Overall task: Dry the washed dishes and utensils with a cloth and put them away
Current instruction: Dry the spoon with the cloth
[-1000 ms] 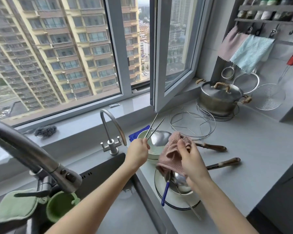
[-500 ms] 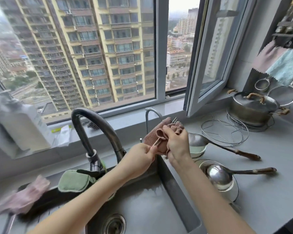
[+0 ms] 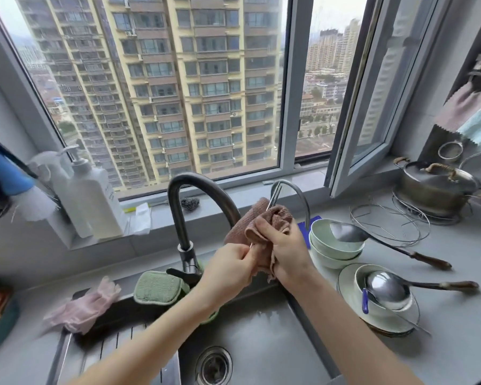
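Over the sink, the left grip pinched the chopsticks by their lower ends, steadying them, while the right grip squeezed the cloth around their shafts, apparently to wipe them dry; the tips poked out above.

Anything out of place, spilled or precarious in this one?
Nothing spilled or broken. Slightly precarious: a ladle lies tilted across the stacked green bowls, handle sloping down to the counter; a second ladle sits in the bowl on the plate.
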The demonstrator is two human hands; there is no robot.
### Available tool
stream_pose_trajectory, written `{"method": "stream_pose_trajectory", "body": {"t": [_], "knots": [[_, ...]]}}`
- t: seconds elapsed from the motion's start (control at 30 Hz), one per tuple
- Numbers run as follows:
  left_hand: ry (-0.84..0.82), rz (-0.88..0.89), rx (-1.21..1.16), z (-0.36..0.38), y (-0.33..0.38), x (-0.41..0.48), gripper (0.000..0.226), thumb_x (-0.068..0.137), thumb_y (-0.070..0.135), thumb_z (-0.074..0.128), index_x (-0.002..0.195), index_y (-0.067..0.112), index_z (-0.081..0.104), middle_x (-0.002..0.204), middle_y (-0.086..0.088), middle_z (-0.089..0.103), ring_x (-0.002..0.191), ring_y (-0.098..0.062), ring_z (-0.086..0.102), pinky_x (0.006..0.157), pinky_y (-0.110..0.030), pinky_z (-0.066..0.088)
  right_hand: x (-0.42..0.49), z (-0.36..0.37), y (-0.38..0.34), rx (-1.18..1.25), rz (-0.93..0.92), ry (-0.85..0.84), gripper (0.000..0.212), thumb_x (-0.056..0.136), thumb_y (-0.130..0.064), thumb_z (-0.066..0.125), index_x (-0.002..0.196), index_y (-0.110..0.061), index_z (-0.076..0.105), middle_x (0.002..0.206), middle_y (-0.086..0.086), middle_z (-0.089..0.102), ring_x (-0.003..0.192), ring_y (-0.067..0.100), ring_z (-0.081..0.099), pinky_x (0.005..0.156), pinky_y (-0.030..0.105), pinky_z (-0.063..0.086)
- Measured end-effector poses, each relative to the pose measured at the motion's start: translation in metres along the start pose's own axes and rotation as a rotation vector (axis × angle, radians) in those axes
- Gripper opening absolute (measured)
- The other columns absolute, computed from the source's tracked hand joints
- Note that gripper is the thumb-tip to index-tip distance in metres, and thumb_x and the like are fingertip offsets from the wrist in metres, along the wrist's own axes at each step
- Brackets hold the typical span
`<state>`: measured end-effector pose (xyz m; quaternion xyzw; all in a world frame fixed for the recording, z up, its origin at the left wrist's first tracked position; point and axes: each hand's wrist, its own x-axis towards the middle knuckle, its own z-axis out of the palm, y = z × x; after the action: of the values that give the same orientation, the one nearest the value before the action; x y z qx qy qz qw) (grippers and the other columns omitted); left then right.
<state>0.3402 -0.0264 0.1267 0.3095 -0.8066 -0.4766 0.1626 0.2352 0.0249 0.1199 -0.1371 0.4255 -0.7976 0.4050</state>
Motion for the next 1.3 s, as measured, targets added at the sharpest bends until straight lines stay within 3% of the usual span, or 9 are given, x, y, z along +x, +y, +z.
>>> {"method": "stream_pose_trajectory", "body": {"t": [0.17, 0.3, 0.4, 0.53, 0.7, 0.9, 1.07, 1.17, 1.3], "knots": [[-0.271, -0.183, 0.046, -0.037, 0.006, -0.038, 0.056, 0.094, 0.050, 0.036, 0.072, 0.004, 0.060, 0.060, -0.006, 0.068, 0.046, -0.014, 0.063, 0.049, -0.023, 0.053, -0.015, 0.013, 0.007, -0.206, -0.050, -0.093, 0.022, 0.084, 0.006, 0.064, 0.098, -0.009, 0.057, 0.076, 0.003, 0.070, 0.065, 0.015, 0.068, 0.056, 0.028, 0.054], [0.292, 0.101, 0.256, -0.107, -0.002, -0.042, 0.042, 0.078, 0.060, 0.046, 0.074, 0.022, 0.064, 0.063, 0.008, 0.067, 0.058, -0.001, 0.062, 0.060, -0.019, 0.047, -0.031, 0.036, 0.004, -0.382, 0.043, -0.397, 0.030, 0.083, 0.007, 0.063, 0.109, -0.009, 0.059, 0.078, -0.001, 0.070, 0.070, 0.011, 0.067, 0.058, 0.026, 0.054], [0.300, 0.143, -0.096, -0.136, -0.006, -0.036, 0.011, 0.086, 0.036, 0.058, 0.091, 0.030, 0.065, 0.069, 0.017, 0.068, 0.064, 0.014, 0.061, 0.060, -0.006, 0.043, -0.038, 0.066, 0.012, -0.473, 0.147, -0.615, 0.031, 0.083, 0.010, 0.061, 0.107, -0.009, 0.060, 0.075, -0.003, 0.068, 0.069, 0.010, 0.064, 0.056, 0.024, 0.054], [0.237, 0.058, -0.600, -0.161, -0.022, -0.045, 0.013, 0.086, 0.014, 0.057, 0.088, 0.007, 0.067, 0.063, 0.007, 0.070, 0.064, 0.000, 0.064, 0.061, -0.012, 0.051, -0.042, 0.102, 0.027, -0.455, 0.266, -0.767, 0.031, 0.084, 0.012, 0.056, 0.110, -0.004, 0.058, 0.075, 0.002, 0.065, 0.065, 0.010, 0.064, 0.054, 0.021, 0.055], [0.200, 0.031, -0.762, -0.199, -0.049, -0.070, 0.024, 0.068, 0.017, 0.062, 0.084, 0.001, 0.067, 0.071, -0.006, 0.073, 0.068, -0.014, 0.070, 0.065, -0.020, 0.057, -0.035, 0.134, 0.051, -0.393, 0.393, -0.832, 0.030, 0.076, -0.001, 0.063, 0.106, -0.001, 0.060, 0.078, 0.008, 0.070, 0.064, 0.016, 0.068, 0.062, 0.026, 0.057], [0.450, 0.016, -0.722, -0.239, -0.076, -0.079, 0.014, 0.059, 0.021, 0.072, 0.057, 0.007, 0.072, 0.060, -0.006, 0.069, 0.057, -0.014, 0.066, 0.059, -0.022, 0.057, -0.033, 0.163, 0.084, -0.424, 0.477, -0.861, 0.027, 0.076, 0.000, 0.065, 0.103, -0.002, 0.062, 0.081, 0.010, 0.070, 0.068, 0.018, 0.069, 0.064, 0.027, 0.058], [0.636, -0.082, -0.797, -0.259, -0.104, -0.075, 0.029, 0.054, 0.027, 0.075, 0.072, 0.006, 0.066, 0.058, -0.001, 0.068, 0.061, -0.014, 0.063, 0.066, -0.021, 0.054, -0.032, 0.170, 0.108, -0.494, 0.414, -0.828, 0.029, 0.072, 0.003, 0.069, 0.101, -0.005, 0.066, 0.085, 0.013, 0.070, 0.071, 0.020, 0.068, 0.065, 0.030, 0.058], [0.484, -0.047, -0.759, -0.250, -0.117, -0.074, 0.031, 0.065, 0.033, 0.069, 0.081, 0.007, 0.066, 0.071, -0.002, 0.073, 0.077, -0.017, 0.069, 0.080, -0.026, 0.055, -0.027, 0.184, 0.120, -0.460, 0.405, -0.781, 0.032, 0.070, 0.004, 0.069, 0.101, -0.001, 0.064, 0.082, 0.014, 0.070, 0.067, 0.020, 0.068, 0.062, 0.029, 0.057], [0.352, 0.011, -0.805, -0.249, -0.125, -0.076, 0.024, 0.072, 0.028, 0.063, 0.082, 0.007, 0.068, 0.079, -0.008, 0.074, 0.073, -0.017, 0.070, 0.067, -0.023, 0.056, -0.019, 0.197, 0.127, -0.418, 0.449, -0.731, 0.030, 0.072, 0.005, 0.069, 0.100, 0.000, 0.063, 0.079, 0.013, 0.071, 0.064, 0.020, 0.069, 0.058, 0.027, 0.056]]}}
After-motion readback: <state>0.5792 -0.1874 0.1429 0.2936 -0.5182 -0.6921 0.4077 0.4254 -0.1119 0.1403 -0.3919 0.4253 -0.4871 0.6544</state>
